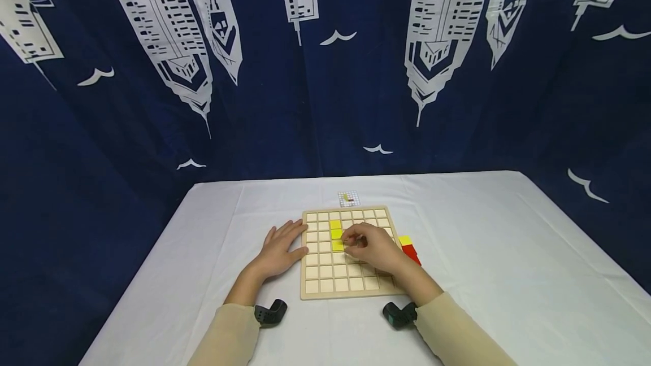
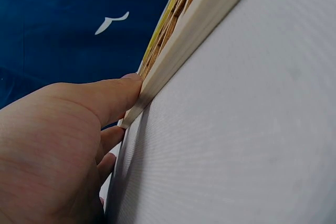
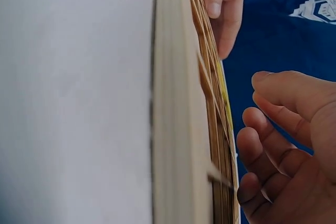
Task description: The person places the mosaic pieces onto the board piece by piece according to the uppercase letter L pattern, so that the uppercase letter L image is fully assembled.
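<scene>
A square wooden grid board (image 1: 325,295) lies on the table, with three yellow tiles (image 1: 336,234) in a column in its upper middle cells. My left hand (image 1: 277,253) rests at the board's left edge, fingers extended. In the left wrist view, the thumb of the left hand (image 2: 52,140) touches the board's wooden side (image 2: 173,56). Over the board, just right of the lowest yellow tile, hovers my right hand (image 1: 376,247) with loosely bent fingers. The right wrist view shows the thumb and index tip of the right hand (image 3: 310,145) close together, with nothing visible between them.
Beside the board's right edge lie red pieces (image 1: 411,253) and a yellow piece (image 1: 405,239), partly behind the right forearm. A small patterned card (image 1: 349,199) sits beyond the far edge. White cloth (image 1: 498,270) covers the table; a dark blue printed curtain (image 1: 315,100) hangs behind.
</scene>
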A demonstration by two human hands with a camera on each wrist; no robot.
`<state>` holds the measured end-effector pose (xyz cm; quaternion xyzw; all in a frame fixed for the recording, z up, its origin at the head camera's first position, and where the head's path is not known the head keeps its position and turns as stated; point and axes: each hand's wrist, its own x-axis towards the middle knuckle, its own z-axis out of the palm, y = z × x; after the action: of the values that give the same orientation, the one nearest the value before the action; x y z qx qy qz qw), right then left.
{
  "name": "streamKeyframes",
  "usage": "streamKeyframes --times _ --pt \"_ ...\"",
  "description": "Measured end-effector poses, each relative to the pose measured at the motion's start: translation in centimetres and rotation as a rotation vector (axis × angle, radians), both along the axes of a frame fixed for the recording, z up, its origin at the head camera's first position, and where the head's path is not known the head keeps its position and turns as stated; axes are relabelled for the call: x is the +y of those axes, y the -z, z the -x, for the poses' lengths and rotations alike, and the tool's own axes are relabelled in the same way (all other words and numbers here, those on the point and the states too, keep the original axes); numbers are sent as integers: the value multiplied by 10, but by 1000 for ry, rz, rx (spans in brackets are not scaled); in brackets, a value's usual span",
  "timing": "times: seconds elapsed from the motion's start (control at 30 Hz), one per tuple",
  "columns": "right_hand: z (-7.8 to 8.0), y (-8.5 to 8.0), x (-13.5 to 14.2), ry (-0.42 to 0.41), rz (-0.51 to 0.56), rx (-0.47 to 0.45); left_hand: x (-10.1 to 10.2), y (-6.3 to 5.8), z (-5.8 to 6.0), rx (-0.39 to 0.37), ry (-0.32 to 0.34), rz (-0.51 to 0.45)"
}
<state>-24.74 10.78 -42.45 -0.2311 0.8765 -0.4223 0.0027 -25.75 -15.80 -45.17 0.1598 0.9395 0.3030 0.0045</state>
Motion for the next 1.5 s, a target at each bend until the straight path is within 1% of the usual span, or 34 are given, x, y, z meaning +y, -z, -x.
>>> streamKeyframes --times 0.2,0.33,0.57,0.77,0.97,1.13,1.3,1.4,1.5 --pt "-3 -3 14 32 42 -21 1 -1 0 -6 2 -3" --pt "-3 -7 25 64 50 -22 1 -1 -1 -10 1 -4" --pt "3 -15 50 195 33 -51 3 -1 0 -4 4 7" --pt "8 -16 72 260 13 -68 3 0 1 -5 2 10" --pt "13 -13 89 286 -22 -80 3 0 1 0 4 12" --pt "17 -6 99 311 -60 -118 2 -1 0 0 4 9" --pt "19 2 105 299 -80 -151 1 -1 -1 0 3 9" --pt "20 6 106 292 -92 -141 1 -1 0 1 5 9" --pt "20 9 106 294 -122 -103 0 -1 0 -4 9 12"
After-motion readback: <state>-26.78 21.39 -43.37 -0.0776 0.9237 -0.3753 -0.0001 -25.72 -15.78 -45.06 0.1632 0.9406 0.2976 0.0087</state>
